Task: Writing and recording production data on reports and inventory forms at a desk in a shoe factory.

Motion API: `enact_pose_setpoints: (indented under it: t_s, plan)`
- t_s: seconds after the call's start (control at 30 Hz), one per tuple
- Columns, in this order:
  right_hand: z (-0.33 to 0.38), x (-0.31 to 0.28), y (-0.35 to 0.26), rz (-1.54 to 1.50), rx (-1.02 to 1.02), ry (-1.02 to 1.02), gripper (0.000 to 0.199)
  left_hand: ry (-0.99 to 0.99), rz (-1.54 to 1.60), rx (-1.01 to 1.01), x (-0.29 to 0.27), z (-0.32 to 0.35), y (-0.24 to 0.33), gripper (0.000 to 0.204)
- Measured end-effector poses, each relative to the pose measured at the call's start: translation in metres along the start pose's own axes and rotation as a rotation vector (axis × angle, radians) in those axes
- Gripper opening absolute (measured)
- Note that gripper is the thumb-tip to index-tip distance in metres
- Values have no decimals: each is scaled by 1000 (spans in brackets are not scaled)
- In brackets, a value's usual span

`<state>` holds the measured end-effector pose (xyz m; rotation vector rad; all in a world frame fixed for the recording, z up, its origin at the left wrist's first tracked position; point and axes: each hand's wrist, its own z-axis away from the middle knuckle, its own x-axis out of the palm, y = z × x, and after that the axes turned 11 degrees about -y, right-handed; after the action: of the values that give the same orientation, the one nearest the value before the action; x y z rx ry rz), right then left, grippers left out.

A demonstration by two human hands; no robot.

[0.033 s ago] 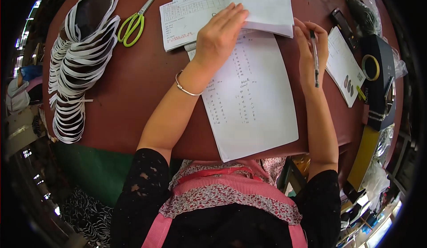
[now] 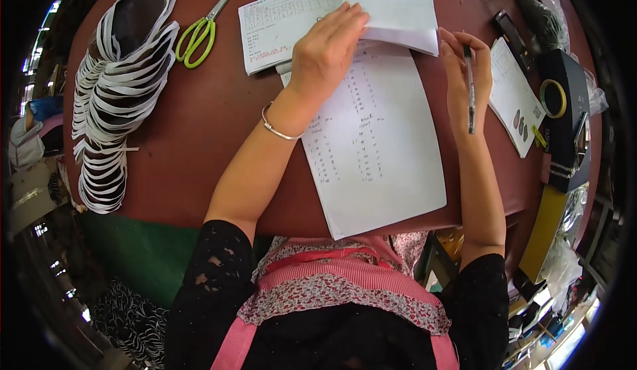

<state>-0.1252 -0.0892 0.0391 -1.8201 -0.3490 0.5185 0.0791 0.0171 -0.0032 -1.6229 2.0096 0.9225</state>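
My left hand (image 2: 330, 45) lies flat with its fingers stretched out over a printed form (image 2: 273, 35) and the edge of a turned-up white sheet (image 2: 391, 5). Beneath these, a long white paper with handwritten columns (image 2: 391, 177) reaches to the table's near edge. A pen (image 2: 471, 94) is held in my right hand (image 2: 466, 71), its shaft lying along the palm toward the wrist. The right fingertips are curled beside the right edge of the turned-up sheet; I cannot tell whether they touch it.
On the reddish-brown table (image 2: 179, 177) at left lies a fanned stack of dark, white-edged pieces (image 2: 126, 84), beside green-handled scissors (image 2: 199, 35). To the right are more papers (image 2: 514, 98), a tape roll (image 2: 553, 99), a dark box (image 2: 564, 131) and plastic bags (image 2: 564, 270).
Both hands keep nearly the same place. The right hand and its pen have shifted very slightly, and the turned-up sheet's edge has moved a little.
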Motion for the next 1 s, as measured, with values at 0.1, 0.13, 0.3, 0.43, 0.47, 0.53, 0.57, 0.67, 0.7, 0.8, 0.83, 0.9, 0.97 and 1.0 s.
enact_pose_setpoints:
  t_s: [0.1,0.13,0.3,0.43,0.47,0.53,0.57,0.67,0.7,0.8,0.83,0.9,0.97,1.0]
  plan:
    - [30,-1,-20,421,-104,-194,25,54,88,-18,-8,-1,1,19]
    - [38,1,-23,525,-135,-278,29,87,180,-131,-11,-2,2,16]
    - [45,17,-14,706,-233,-460,46,123,529,-340,-22,-9,-5,44]
    - [33,26,-7,738,-335,-421,55,-197,407,-246,-19,-6,-2,123]
    - [31,27,-9,732,-373,-421,55,-304,277,-201,-20,-6,-2,139]
    - [29,30,-14,609,-269,-384,55,-294,352,-234,-19,-7,-2,131]
    - [29,32,-17,547,-247,-374,56,-256,350,-252,-18,-7,0,123]
    - [27,37,-23,472,-237,-352,56,-232,231,-348,-9,-15,-5,103]
    - [28,38,-24,494,-202,-350,56,-259,129,-408,-8,-17,-9,91]
    - [27,47,-21,610,-336,-370,57,-46,296,-464,-20,-24,-29,73]
    - [26,49,-19,603,-245,-430,58,1,382,-529,-30,-24,-34,71]
    - [19,55,-11,685,-278,-448,60,99,472,-601,-65,-16,-38,68]
    - [5,61,1,777,-324,-492,65,225,403,-538,-109,-4,-35,65]
    - [-3,64,8,785,-283,-498,65,221,271,-500,-130,3,-31,63]
